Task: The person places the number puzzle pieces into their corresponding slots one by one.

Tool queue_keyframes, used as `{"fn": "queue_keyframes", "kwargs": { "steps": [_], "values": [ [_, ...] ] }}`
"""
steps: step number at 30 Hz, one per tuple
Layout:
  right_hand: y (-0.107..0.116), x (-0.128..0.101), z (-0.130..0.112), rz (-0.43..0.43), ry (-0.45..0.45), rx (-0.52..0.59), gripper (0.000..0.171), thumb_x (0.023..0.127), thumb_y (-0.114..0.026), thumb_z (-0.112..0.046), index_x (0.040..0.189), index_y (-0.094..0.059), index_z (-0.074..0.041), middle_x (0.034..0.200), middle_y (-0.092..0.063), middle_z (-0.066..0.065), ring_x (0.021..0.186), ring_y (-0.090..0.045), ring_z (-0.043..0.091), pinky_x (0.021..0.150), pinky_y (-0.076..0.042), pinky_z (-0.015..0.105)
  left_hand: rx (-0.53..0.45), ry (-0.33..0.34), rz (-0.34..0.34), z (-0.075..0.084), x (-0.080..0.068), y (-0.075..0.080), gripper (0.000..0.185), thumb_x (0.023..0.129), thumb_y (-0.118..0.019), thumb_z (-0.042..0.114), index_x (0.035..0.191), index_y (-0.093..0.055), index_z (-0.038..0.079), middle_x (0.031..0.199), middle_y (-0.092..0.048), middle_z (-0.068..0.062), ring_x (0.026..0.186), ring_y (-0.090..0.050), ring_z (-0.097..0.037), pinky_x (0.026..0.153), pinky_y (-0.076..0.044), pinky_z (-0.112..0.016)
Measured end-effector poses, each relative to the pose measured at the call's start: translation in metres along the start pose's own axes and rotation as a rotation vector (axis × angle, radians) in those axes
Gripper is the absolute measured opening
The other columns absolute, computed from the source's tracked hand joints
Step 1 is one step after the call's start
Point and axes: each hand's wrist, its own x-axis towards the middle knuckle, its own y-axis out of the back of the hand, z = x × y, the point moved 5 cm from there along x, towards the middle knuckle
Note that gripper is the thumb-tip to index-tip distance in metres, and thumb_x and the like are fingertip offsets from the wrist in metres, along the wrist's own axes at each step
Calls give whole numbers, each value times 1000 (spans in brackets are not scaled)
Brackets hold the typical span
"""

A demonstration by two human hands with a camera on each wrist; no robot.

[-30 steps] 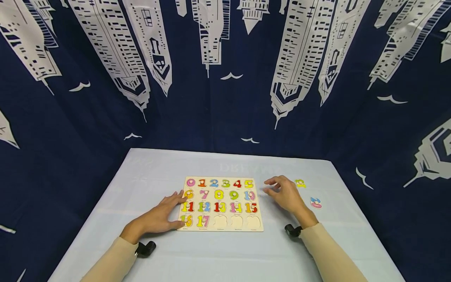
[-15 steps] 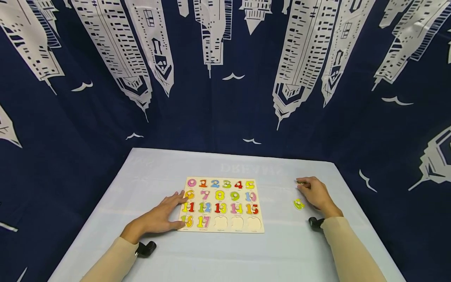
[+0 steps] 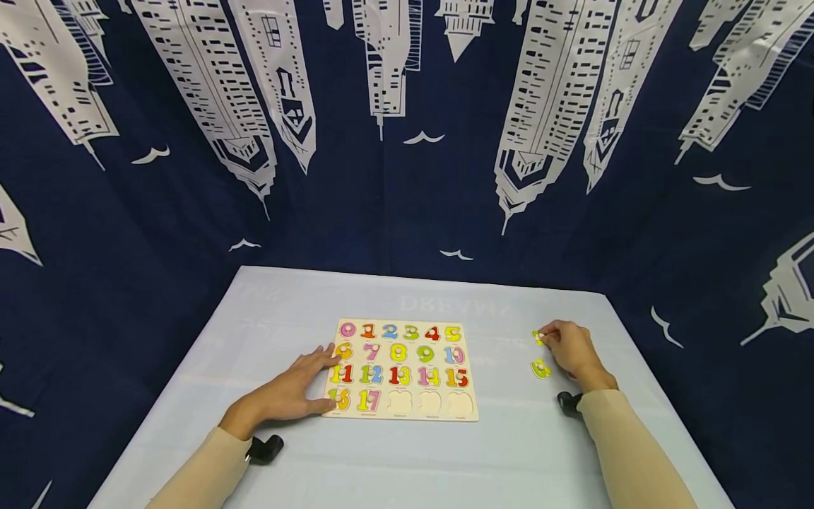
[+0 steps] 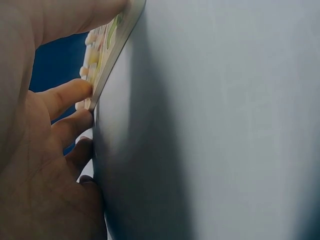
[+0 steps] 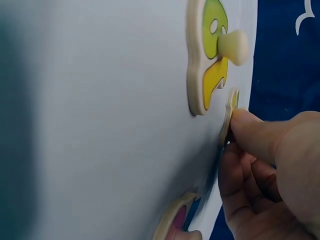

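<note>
Right hand [image 3: 572, 350] pinches a yellow number piece [image 3: 539, 336] at the table's [image 3: 407, 459] right side, just beyond a second yellow-green piece [image 3: 540, 368]. Left hand [image 3: 292, 389], fingers straight, rests on the puzzle board's [image 3: 399, 411] left edge.

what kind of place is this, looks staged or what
Probably a staged recording booth, not a home: a skyline-print curtain closes in a table bearing only a number puzzle and loose pieces, and both wrists wear cameras.
</note>
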Motion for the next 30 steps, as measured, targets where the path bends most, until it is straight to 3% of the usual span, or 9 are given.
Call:
{"fn": "queue_keyframes", "kwargs": {
  "steps": [7,13,22,30],
  "values": [
    [-3,-1,-8,-39,80,-41,10,109,-79,-7,116,-81,0,103,-77,15,95,-69,28,85,-57,40,1,-4,1,-2,-1,-1,92,99,-90,46,175,-51,14,197,-24,-11,183,-19,-47,149,-14,-71],
    [-4,-5,-21,-66,112,-44,14,107,-83,-16,110,-78,-3,108,-71,17,96,-69,25,81,-55,34,1,-5,6,-2,-1,-2,92,98,-90,47,175,-51,14,197,-24,-10,183,-20,-47,149,-14,-71],
    [-9,-17,-60,53,202,116,16,107,-84,-17,105,-74,-5,109,-82,15,99,-80,27,79,-62,20,7,8,5,-3,1,-1,92,99,-90,47,176,-51,16,197,-24,-9,184,-18,-46,149,-14,-70],
    [-26,-36,-98,137,338,157,9,101,-88,-11,106,-80,-12,99,-75,6,87,-71,18,78,-58,21,6,10,-1,-2,1,-1,91,99,-90,47,175,-51,17,197,-23,-9,183,-19,-46,149,-14,-70]
  ]
}}
